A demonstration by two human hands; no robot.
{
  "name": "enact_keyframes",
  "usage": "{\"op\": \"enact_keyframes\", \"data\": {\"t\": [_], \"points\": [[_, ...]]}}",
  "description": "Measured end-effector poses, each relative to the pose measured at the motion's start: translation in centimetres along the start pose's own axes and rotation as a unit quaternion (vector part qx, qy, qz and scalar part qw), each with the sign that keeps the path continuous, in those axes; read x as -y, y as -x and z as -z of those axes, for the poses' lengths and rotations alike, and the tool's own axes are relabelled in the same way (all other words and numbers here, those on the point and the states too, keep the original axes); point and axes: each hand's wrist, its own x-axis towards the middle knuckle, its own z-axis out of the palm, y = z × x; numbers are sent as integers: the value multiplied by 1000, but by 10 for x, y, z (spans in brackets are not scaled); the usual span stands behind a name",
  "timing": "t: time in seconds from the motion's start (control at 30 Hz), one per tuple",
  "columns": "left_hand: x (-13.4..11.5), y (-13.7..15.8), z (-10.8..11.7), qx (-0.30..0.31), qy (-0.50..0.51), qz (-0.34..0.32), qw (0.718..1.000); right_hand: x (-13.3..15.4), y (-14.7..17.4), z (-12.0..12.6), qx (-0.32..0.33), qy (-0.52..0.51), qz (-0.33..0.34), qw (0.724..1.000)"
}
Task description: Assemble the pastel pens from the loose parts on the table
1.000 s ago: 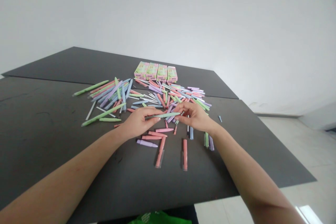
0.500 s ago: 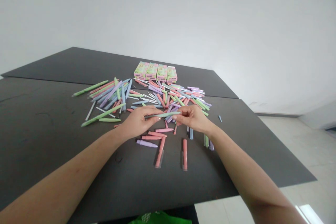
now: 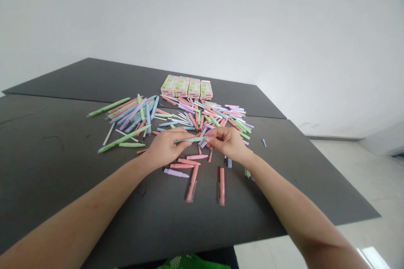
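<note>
Between my two hands a pale green pen (image 3: 191, 139) lies nearly level above the table. The fingers of my left hand (image 3: 166, 145) are wrapped round its left part. At its right end my right hand (image 3: 225, 143) pinches it with thumb and fingertips. Just below my hands lie a pink pen part (image 3: 197, 157), coral pen parts (image 3: 182, 165) and a lilac pen part (image 3: 176, 173). Nearer to me are two coral barrels with clear clips, the left one (image 3: 192, 185) tilted and the right one (image 3: 222, 187) pointing straight away from me.
A heap of assembled-looking pens (image 3: 134, 113) lies to the left. Behind my hands spreads a pile of pen parts and white refills (image 3: 208, 111). Several small printed boxes (image 3: 182, 87) stand at the back. One small blue piece (image 3: 264, 143) lies apart on the dark table (image 3: 299, 176).
My right hand has shifted slightly left along the pen, and its right end is now covered by my fingers. My left hand has hardly moved.
</note>
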Motion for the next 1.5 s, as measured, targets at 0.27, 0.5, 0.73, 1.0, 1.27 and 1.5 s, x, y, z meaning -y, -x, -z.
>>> {"op": "enact_keyframes", "data": {"t": [0.27, 0.5, 0.73, 1.0, 1.27, 1.5], "points": [[8, 5, -4, -29, -89, -42, 995, 4, -4, -3, 10, -86, -110, 990], [4, 0, 0, 11, -47, -4, 999, -1, -3, 7, 16, 34, 28, 999], [7, 2, 0, 10, -35, -2, 999, -4, -1, 4, -16, 67, 39, 997], [8, 5, -2, -26, -117, -39, 992, -1, -5, -4, -21, -78, -54, 995], [9, 6, -2, -24, -147, -42, 988, 0, -7, -7, -36, -115, -92, 988], [8, 4, 1, -26, -164, -2, 986, 1, -9, -6, -50, -100, -61, 992]]}}
